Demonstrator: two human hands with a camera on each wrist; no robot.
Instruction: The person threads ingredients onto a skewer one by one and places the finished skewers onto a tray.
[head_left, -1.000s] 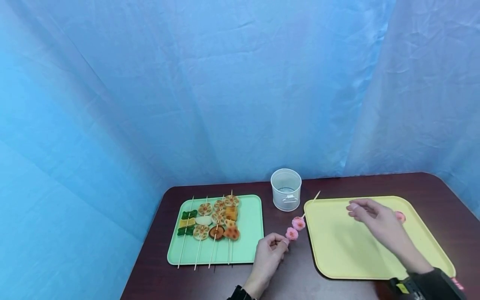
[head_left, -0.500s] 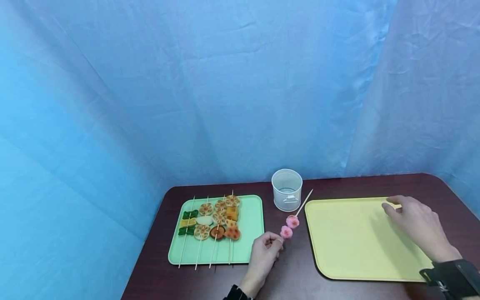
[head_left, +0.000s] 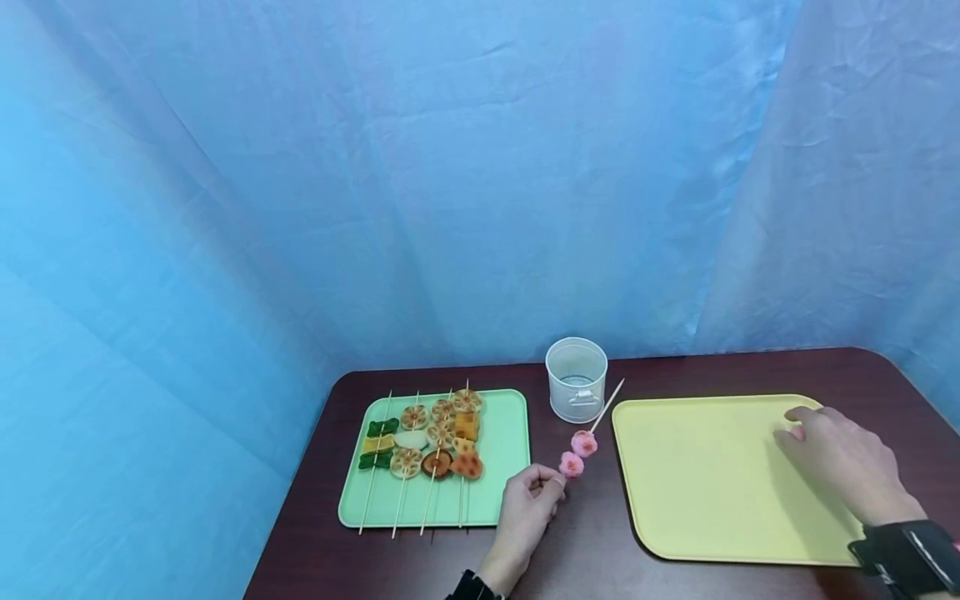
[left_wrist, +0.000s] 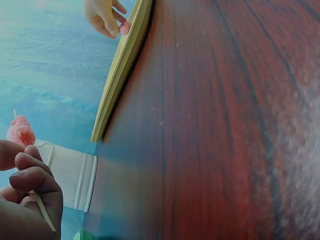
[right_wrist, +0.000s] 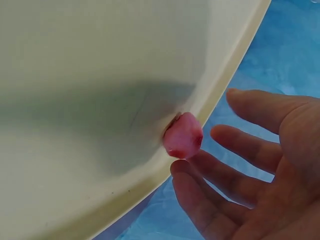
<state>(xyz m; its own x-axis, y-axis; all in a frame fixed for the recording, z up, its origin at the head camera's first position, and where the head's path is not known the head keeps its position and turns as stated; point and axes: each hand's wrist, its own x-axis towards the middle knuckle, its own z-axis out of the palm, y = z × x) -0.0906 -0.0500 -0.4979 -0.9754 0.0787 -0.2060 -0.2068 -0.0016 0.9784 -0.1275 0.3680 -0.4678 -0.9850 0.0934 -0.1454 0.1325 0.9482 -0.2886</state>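
Observation:
Between thumb and fingers my left hand pinches a wooden skewer above the dark table. Two pink flower-shaped pieces are threaded on it, and its bare tip points up and away to the right. My right hand hovers over the far right corner of the yellow tray. A loose pink piece rests by the tray's rim, mostly hidden by that hand in the head view. In the right wrist view the right fingers are spread around the piece, the thumb apart from it.
A green tray on the left bears several skewers of lotus slices, mushroom and other food pieces. Behind the pink skewer stands a small clear bucket with a handle. A blue curtain hangs behind the table.
My right hand has moved right across the yellow tray to the loose pink piece in its far corner. The left hand has shifted slightly left with the skewer, which now stands steeper.

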